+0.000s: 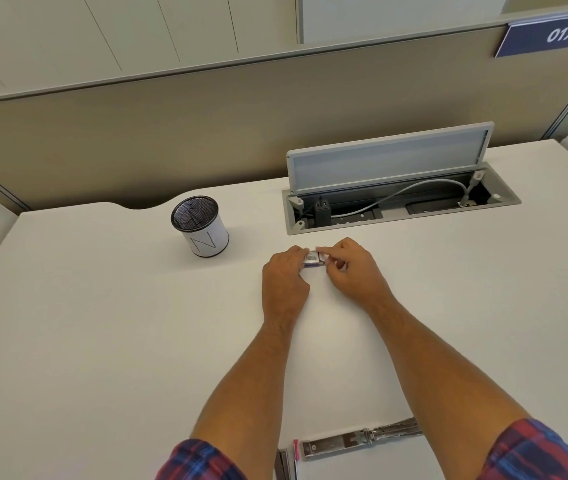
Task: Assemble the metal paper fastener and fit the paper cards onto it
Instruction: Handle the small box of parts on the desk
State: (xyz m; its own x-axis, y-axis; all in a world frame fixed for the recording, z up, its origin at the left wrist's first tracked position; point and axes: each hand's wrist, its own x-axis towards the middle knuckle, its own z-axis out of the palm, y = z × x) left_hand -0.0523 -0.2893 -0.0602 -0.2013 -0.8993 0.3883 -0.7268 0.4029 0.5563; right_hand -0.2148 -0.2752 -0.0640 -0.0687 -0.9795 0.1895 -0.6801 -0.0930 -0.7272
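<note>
We pinch a small box (312, 259) between both hands (320, 271); the fastener bar (362, 437) lies crosswise behind our forearms, nearer the right.

A white desk (102, 323) carries a mesh-lined white cup (200, 225) beside an open cable tray (400, 206) with grey cables, below a beige partition (171, 133) bearing a blue "017" sign (552, 35).

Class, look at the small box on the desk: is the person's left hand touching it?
Touching. The head view shows the left hand with its fingertips pressed against the left end of the small box, no gap visible.
</note>
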